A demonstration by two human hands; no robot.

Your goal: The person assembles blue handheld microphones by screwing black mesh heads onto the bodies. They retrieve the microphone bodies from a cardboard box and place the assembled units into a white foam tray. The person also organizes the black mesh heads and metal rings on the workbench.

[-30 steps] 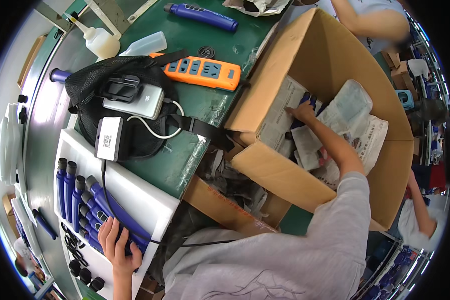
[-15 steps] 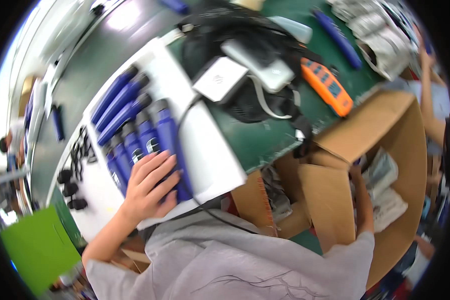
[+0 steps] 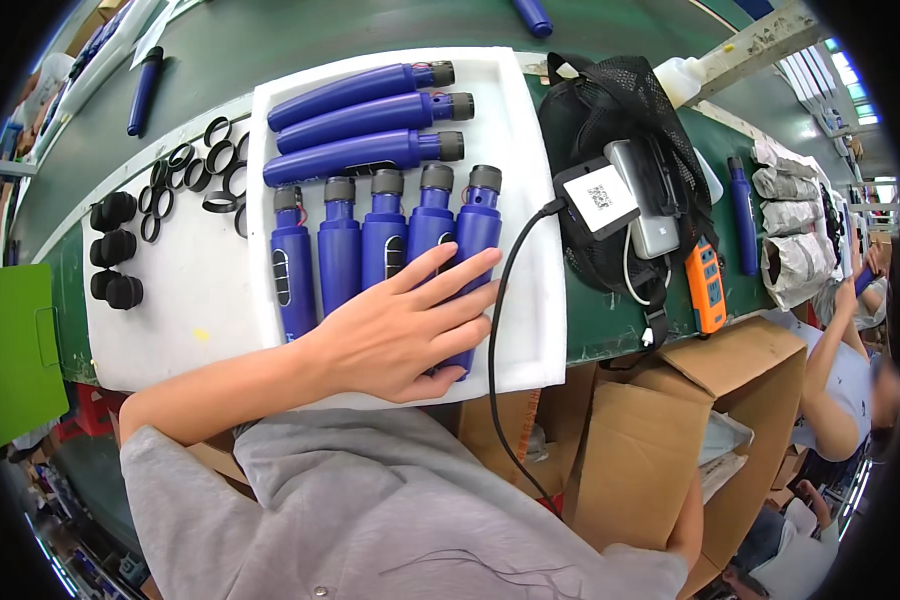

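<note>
My left hand (image 3: 400, 325) lies palm down with fingers spread across a row of blue microphone bodies (image 3: 340, 245) with dark grey collars. It touches the rightmost ones. Three more blue bodies (image 3: 350, 125) lie sideways above that row, some with thin red wires showing at the collar end. All rest in a white foam tray (image 3: 535, 300). My right forearm (image 3: 688, 520) reaches down into an open cardboard box (image 3: 635, 445) at the lower right. The box wall hides my right hand. Grey-white plastic bags (image 3: 722, 440) show inside the box.
Black rings (image 3: 220, 155) and black foam caps (image 3: 115, 245) lie left of the tray. At right are a black mesh bag (image 3: 595, 120), a white square device (image 3: 600, 197) with a black cable (image 3: 494, 370), an orange power strip (image 3: 707, 290) and wrapped bundles (image 3: 798, 260). A co-worker's arm (image 3: 825, 370) is further right.
The view has turned and shifted, so the tray appears more upright. My left hand stays on the blue bodies, now with its fingers toward the right. My right arm remains in the box, its hand now hidden.
</note>
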